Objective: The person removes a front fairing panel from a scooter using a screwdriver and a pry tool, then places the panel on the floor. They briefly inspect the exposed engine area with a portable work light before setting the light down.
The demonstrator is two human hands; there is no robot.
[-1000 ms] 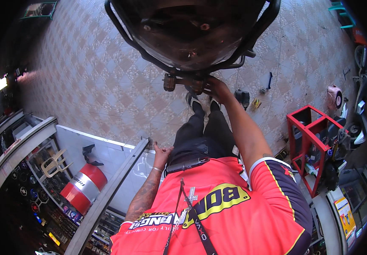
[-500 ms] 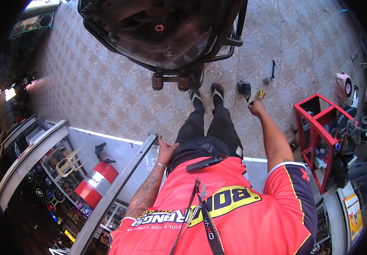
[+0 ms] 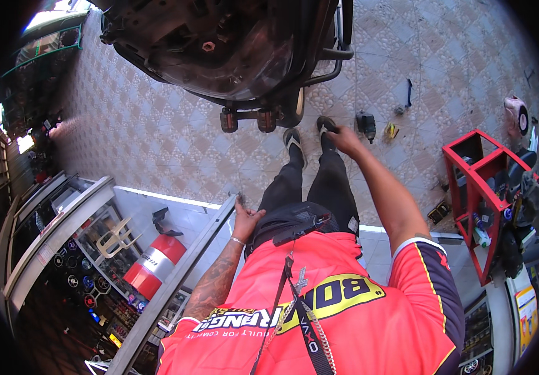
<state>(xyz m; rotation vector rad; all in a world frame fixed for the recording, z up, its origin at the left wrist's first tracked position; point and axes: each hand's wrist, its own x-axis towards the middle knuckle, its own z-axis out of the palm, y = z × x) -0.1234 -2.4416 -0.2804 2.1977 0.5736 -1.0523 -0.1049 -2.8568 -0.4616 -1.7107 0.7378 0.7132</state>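
Observation:
My right hand (image 3: 345, 140) reaches forward over my right foot, its fingers closed. A small dark thing seems to be at the fingertips, but against the black sandal (image 3: 325, 122) I cannot make it out. Just right of that hand, a dark cordless power tool (image 3: 366, 125) lies on the tiles beside a small yellow item (image 3: 392, 131). My left hand (image 3: 246, 220) is low at my left side, thumb and fingers apart, by the end of a grey metal rail (image 3: 204, 240). Ahead of my feet stands a dark scooter (image 3: 219, 56) with its inner parts exposed.
A blue-handled tool (image 3: 409, 92) lies farther off on the tiled floor. On the right stands a red metal rack (image 3: 479, 175) holding parts and bottles. A red and silver drum (image 3: 155, 265) and a beige plastic chair (image 3: 117, 239) are at the left, behind the rail.
My right hand has moved left and slightly forward, from beside the power tool and yellow item to over my right foot. The view has shifted a little; my left hand stays by the rail.

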